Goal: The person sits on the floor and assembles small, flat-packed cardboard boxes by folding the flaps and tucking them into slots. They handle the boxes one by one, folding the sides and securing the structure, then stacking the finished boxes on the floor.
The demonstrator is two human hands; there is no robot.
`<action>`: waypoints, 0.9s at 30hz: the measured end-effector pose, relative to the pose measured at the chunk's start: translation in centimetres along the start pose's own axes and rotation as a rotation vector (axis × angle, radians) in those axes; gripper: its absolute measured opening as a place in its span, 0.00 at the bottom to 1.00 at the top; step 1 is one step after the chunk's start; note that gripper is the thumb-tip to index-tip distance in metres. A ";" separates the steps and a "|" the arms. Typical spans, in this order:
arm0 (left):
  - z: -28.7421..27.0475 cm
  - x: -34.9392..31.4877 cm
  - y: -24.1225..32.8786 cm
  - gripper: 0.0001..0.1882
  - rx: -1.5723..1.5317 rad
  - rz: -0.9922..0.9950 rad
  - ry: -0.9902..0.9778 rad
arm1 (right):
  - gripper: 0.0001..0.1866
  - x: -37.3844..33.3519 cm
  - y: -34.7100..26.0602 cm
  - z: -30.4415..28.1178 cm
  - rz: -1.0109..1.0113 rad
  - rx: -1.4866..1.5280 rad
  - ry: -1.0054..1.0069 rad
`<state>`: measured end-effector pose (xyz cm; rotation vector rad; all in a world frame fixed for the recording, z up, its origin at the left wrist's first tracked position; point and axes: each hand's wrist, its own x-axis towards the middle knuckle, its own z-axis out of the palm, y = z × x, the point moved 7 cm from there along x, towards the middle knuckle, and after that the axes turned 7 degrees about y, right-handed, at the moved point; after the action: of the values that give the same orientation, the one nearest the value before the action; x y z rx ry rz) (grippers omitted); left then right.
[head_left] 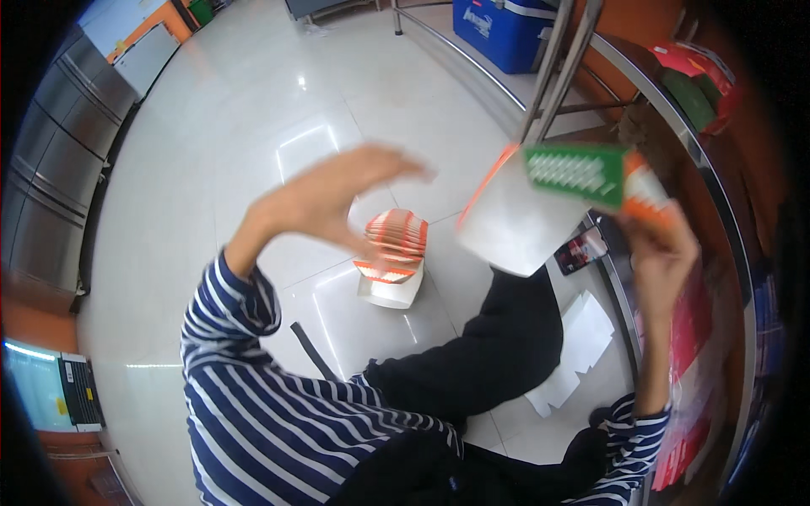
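My right hand (pixel 666 253) is raised at the right, its fingers closed on the orange-and-white end of a paper food box (pixel 523 215). The box has a white inside, an orange edge and a green printed panel, and motion smears it a little. My left hand (pixel 337 198) is up in the air at the left, fingers stretched and thumb apart, holding nothing. Below it, a stack of nested orange-and-white paper boxes (pixel 395 240) rests on the floor, with a white open box (pixel 392 293) at its near end.
Flat white die-cut card (pixel 578 350) lies on the floor beside my leg. A phone (pixel 582 250) is near the steel table edge (pixel 675 105) at right. Red plastic packs (pixel 688 396) are along the right side. A blue cooler box (pixel 504 34) stands under the far metal frame.
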<state>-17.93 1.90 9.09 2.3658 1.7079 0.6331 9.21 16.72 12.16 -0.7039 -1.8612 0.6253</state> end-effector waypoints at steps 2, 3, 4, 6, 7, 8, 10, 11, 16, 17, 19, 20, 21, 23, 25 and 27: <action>5.5 -6.0 -3.9 0.59 0.070 -0.207 -0.155 | 0.05 -1.8 1.1 4.9 0.093 0.201 -0.130; 7.9 -7.7 -5.4 0.59 0.094 -0.259 -0.141 | 0.06 -2.7 2.2 6.0 0.138 0.295 -0.176; 9.8 -7.1 -6.1 0.59 0.100 -0.189 -0.056 | 0.06 -2.8 1.8 5.7 0.037 0.144 -0.192; 12.5 -7.5 -6.7 0.59 0.163 -0.144 0.095 | 0.08 -3.3 -0.5 8.1 -0.195 0.175 -0.387; 13.6 -7.7 -7.6 0.58 0.102 -0.159 0.148 | 0.09 -3.9 -1.5 8.9 -0.284 0.215 -0.446; 14.5 -8.0 -8.6 0.57 0.042 -0.173 0.201 | 0.10 -4.8 -2.1 9.9 -0.272 0.220 -0.532; 13.8 -7.8 -9.4 0.53 -0.006 -0.085 0.418 | 0.15 -6.5 -3.2 11.2 -0.313 0.183 -0.625; 13.6 -7.2 -10.4 0.53 -0.053 -0.151 0.428 | 0.15 -7.2 -3.5 11.8 -0.297 0.149 -0.670; 13.6 -5.4 -12.9 0.41 0.010 -0.245 0.421 | 0.14 -8.4 -3.2 15.6 -0.276 0.087 -0.875; 13.9 -5.2 -13.4 0.37 0.053 -0.249 0.378 | 0.14 -8.5 -3.1 16.5 -0.329 0.052 -0.893; 14.5 -5.2 -13.5 0.28 0.101 -0.130 0.460 | 0.14 -8.8 -2.8 18.8 -0.436 -0.017 -0.932; 14.5 -5.1 -13.2 0.24 0.125 -0.068 0.500 | 0.13 -8.4 -3.0 19.8 -0.477 -0.023 -0.896; 14.5 -5.1 -13.2 0.22 0.127 -0.038 0.522 | 0.13 -8.0 -2.6 20.9 -0.477 -0.019 -0.878; 14.1 -4.8 -12.5 0.17 0.135 0.025 0.562 | 0.13 -7.6 -1.4 22.7 -0.476 -0.008 -0.839; 14.4 -4.5 -12.3 0.14 0.105 0.054 0.588 | 0.14 -7.6 -1.1 24.3 -0.481 0.050 -0.821; 14.5 -4.7 -12.3 0.12 0.088 0.074 0.583 | 0.14 -8.1 -0.7 25.6 -0.519 0.103 -0.840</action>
<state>-23.69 3.32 -9.59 2.4691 1.8821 1.3988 -12.04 7.77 -1.54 0.1804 -2.6136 0.7166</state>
